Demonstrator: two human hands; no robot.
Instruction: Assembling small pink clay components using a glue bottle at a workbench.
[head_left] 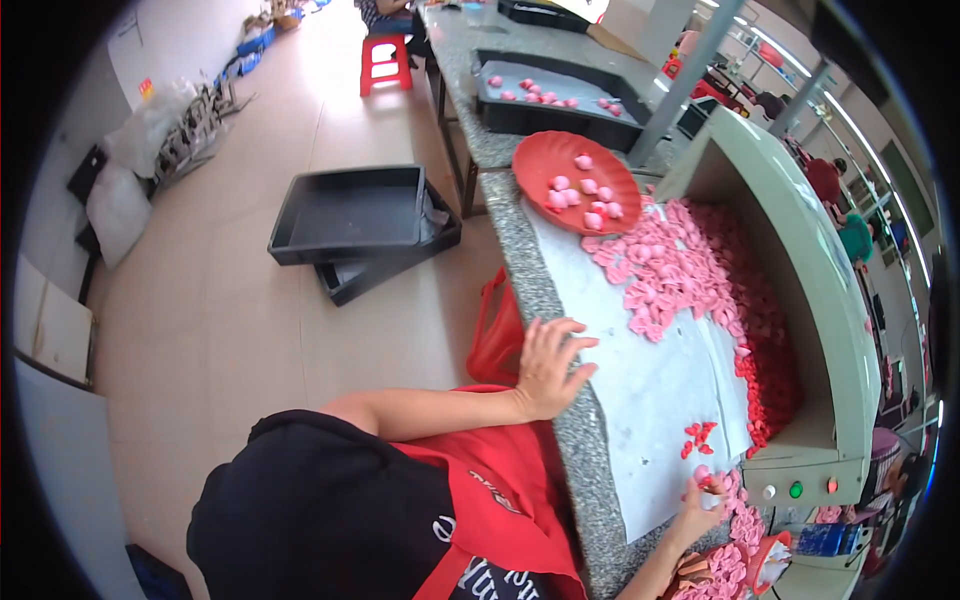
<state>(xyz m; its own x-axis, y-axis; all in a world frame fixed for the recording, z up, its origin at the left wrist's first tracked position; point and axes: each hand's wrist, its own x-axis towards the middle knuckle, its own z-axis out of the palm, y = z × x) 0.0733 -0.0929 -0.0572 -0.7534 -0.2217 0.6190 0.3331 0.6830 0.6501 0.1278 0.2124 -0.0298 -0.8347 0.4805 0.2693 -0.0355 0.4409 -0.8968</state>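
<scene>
My left hand point(555, 370) rests at the granite table's edge, fingers spread, on the border of a white paper sheet point(640, 400). Nothing is in it. Near the sheet's lower end, my right hand point(700, 508) is closed around a small rounded pink piece point(703, 474) with some red on it; the fingers hide part of it. Several small red pieces point(698, 438) lie loose on the sheet just beyond that hand. Farther up spreads a pile of flat pink pieces point(665, 265), and a heap of red pieces point(765, 400) lies beside it.
A pale green machine housing point(850, 330) arches over the piles, with buttons below. A red scalloped bowl point(535, 170) holds rounded pink pieces; a black tray point(500, 118) behind has more. Stacked black trays point(350, 245) and red stools point(495, 335) stand left. An orange container point(770, 560) sits lower right.
</scene>
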